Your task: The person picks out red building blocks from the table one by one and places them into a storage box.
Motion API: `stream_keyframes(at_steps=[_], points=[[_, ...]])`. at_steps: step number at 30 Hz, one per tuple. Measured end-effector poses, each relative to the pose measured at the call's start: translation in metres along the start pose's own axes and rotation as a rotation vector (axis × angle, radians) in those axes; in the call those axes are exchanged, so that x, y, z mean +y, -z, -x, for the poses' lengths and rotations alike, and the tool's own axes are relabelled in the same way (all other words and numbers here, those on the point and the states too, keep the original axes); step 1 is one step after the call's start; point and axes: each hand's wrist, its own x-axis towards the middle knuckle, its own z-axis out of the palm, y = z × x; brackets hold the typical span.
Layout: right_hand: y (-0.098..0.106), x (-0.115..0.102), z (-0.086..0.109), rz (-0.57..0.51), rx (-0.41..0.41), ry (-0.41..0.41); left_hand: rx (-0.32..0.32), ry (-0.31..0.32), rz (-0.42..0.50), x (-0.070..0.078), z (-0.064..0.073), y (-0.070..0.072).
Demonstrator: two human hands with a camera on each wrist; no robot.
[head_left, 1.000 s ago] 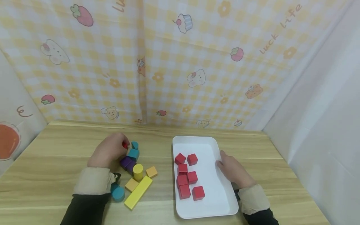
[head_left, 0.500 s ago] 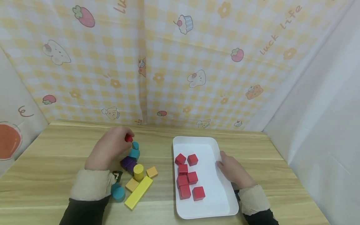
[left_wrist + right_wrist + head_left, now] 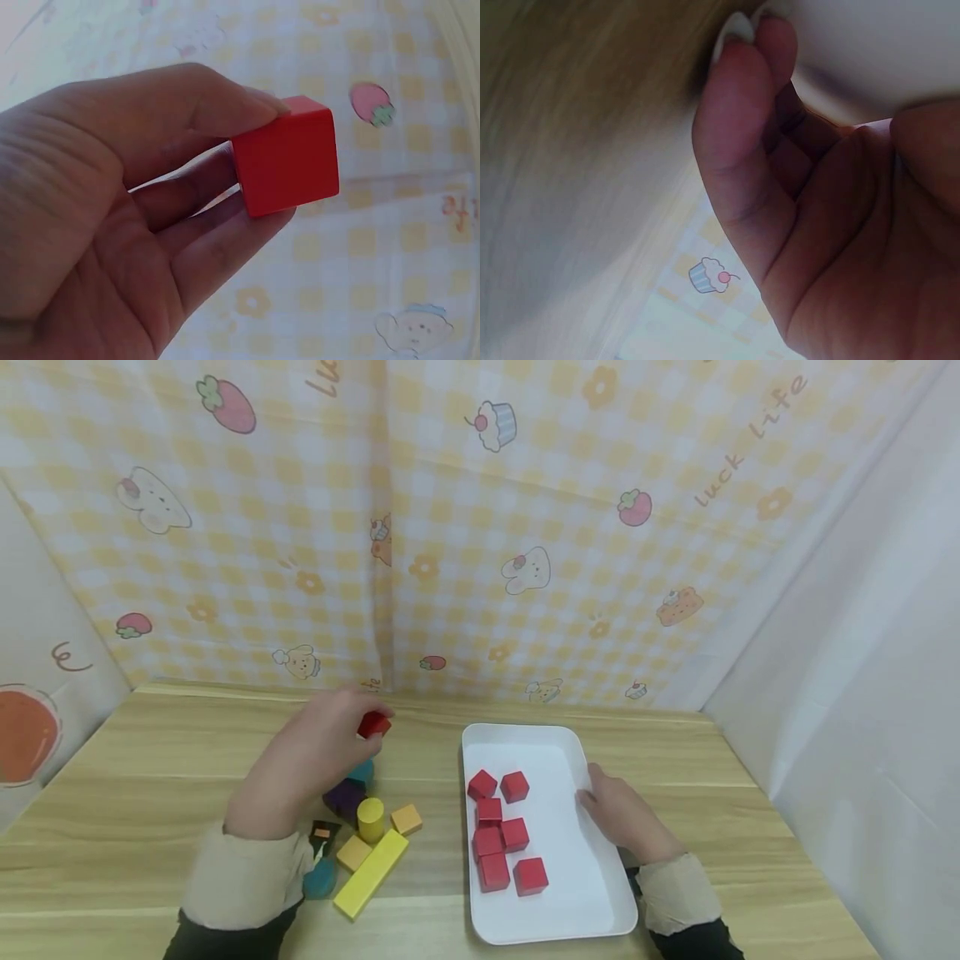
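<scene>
My left hand [image 3: 311, 760] pinches a red cube [image 3: 289, 166] between thumb and fingertips, held up over the back of the block pile. In the left wrist view one flat face of it shows squarely. My right hand [image 3: 622, 814] grips the right side of a white tray [image 3: 577, 893], its thumb over the rim. The right wrist view shows that hand's fingers [image 3: 739, 112] curled at the pale tray wall. Inside the tray, several red cubes [image 3: 514, 835] lie along its left half.
Under and beside my left hand lie a teal block [image 3: 363, 772], a purple block [image 3: 344, 802], a yellow cylinder [image 3: 371, 821], a long yellow block [image 3: 371, 875], two light orange blocks [image 3: 406, 819] and a teal cylinder [image 3: 321, 879]. A patterned cloth [image 3: 450, 527] hangs behind the table.
My left hand has lifted the red cube from the back of the pile and carried it to the right. The right hand and the tray stay where they were.
</scene>
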Motion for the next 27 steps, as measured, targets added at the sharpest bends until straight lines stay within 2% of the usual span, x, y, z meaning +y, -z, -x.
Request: stream_keyframes(at_steps=[3,6,10,13,19,27], points=[[-0.001,0.0,0.0,0.005,-0.001,-0.004,0.035,-0.069,-0.02,0.01,0.001,-0.003],[-0.001,0.001,0.0,0.009,-0.002,-0.01,0.044,-0.102,-0.048,0.021,0.002,-0.01],[-0.001,0.001,0.0,0.009,-0.003,-0.014,-0.014,-0.091,-0.078,0.036,0.001,-0.021],[-0.001,0.0,0.0,0.01,0.0,-0.008,-0.058,-0.11,-0.079,0.045,-0.001,-0.03],[-0.001,0.0,-0.001,0.009,-0.007,-0.015,-0.047,-0.167,-0.065,0.056,-0.005,-0.047],[0.0,0.0,0.0,0.001,-0.007,-0.007,-0.121,-0.231,-0.049,0.067,-0.012,-0.069]])
